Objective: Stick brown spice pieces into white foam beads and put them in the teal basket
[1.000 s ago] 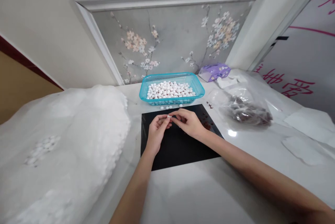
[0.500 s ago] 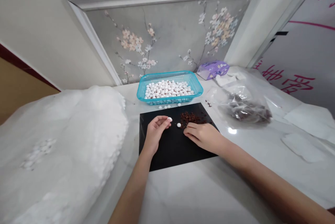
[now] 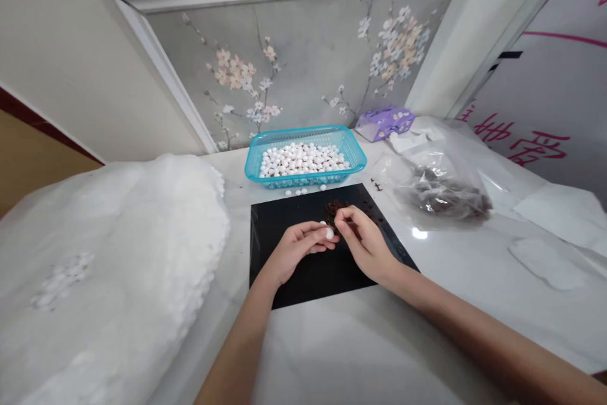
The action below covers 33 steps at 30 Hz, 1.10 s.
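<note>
Above the black mat (image 3: 294,278), my left hand (image 3: 303,244) pinches a small white ball (image 3: 329,234) between thumb and fingers. My right hand (image 3: 363,237) is close beside it, thumb and fingertips pressed together near the ball. Whatever those right fingertips hold is too small to make out. A pile of small dark brown pieces (image 3: 334,208) lies on the mat just behind my right hand, which hides part of it. Another white ball (image 3: 323,223) shows partly behind my left fingers.
A blue basket (image 3: 306,182) full of white balls stands behind the mat, with several loose balls before it. A large white bag (image 3: 142,253) of balls lies left. To the right are a clear bag (image 3: 441,193) of dark brown pieces and a purple tissue pack (image 3: 385,123).
My left hand has moved right and slightly nearer with the white ball. My right hand has lifted from the brown pile and come to the ball.
</note>
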Available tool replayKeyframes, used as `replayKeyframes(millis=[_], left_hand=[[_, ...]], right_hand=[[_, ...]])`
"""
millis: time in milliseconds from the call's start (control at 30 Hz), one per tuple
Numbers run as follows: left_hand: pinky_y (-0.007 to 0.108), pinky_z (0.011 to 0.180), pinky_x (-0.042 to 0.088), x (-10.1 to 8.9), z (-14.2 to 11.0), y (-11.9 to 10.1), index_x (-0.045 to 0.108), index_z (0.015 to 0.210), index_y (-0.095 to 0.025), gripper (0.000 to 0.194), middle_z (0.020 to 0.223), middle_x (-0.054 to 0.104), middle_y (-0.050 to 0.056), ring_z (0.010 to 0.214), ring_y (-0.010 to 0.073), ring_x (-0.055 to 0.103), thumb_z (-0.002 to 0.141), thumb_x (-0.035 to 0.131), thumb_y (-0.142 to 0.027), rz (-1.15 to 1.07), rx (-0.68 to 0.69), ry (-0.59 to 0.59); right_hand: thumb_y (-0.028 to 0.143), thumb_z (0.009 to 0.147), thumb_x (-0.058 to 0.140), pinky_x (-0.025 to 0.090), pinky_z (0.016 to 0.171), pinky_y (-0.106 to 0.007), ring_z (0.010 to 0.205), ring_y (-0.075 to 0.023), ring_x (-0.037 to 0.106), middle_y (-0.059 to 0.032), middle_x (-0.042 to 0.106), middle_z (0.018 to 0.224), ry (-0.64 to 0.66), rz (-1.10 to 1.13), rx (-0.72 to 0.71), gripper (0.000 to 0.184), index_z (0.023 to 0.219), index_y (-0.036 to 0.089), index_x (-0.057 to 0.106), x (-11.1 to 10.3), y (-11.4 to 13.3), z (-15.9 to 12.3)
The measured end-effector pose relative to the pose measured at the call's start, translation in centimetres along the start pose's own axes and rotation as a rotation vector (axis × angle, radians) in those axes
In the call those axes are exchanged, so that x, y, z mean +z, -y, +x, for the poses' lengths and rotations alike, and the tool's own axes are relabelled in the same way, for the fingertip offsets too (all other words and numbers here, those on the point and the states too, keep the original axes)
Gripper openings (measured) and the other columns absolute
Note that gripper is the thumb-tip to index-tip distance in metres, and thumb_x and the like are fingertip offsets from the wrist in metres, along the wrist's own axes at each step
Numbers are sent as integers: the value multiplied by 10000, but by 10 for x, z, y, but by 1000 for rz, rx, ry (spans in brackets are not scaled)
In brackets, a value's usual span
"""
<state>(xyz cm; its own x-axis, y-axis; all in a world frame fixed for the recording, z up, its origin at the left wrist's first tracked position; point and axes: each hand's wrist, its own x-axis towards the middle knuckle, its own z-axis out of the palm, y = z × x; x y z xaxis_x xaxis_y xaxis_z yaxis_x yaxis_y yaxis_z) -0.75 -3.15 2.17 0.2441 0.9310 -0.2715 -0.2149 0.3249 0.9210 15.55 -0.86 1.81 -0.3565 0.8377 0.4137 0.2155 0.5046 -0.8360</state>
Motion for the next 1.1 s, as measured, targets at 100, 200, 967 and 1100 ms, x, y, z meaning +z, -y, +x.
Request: replayKeyframes(millis=[100,200,967,1100], left_hand=[[219,733,466,-1,0,1,690,838,-161,229,817,716,61,753,130,654,751,645,-368,36,1,16],[221,727,466,-2,1,2,691,828,-165,226,803,715,57,744,132,653,750,644,-372,39,9,15],[232,759,456,-2,1,0,670,844,-155,220,781,695,33,771,129,643,774,627,-359,-38,-17,39],[224,744,456,-3,0,0,668,860,-157,229,818,706,48,777,132,653,793,603,-366,-17,-21,51]], right_hand=[[250,925,384,399,641,-243,692,-116,473,1,463,769,20,16,12,138,811,209,452,1,1,-1],[247,923,390,403,644,-244,693,-115,476,-1,473,772,46,33,21,126,821,209,454,1,1,-1],[260,874,487,400,528,-236,601,-96,502,-4,514,785,-13,71,78,81,830,201,522,3,-1,-1],[261,884,471,416,555,-239,635,-105,513,-7,517,794,-24,58,60,89,838,203,521,2,0,0]])
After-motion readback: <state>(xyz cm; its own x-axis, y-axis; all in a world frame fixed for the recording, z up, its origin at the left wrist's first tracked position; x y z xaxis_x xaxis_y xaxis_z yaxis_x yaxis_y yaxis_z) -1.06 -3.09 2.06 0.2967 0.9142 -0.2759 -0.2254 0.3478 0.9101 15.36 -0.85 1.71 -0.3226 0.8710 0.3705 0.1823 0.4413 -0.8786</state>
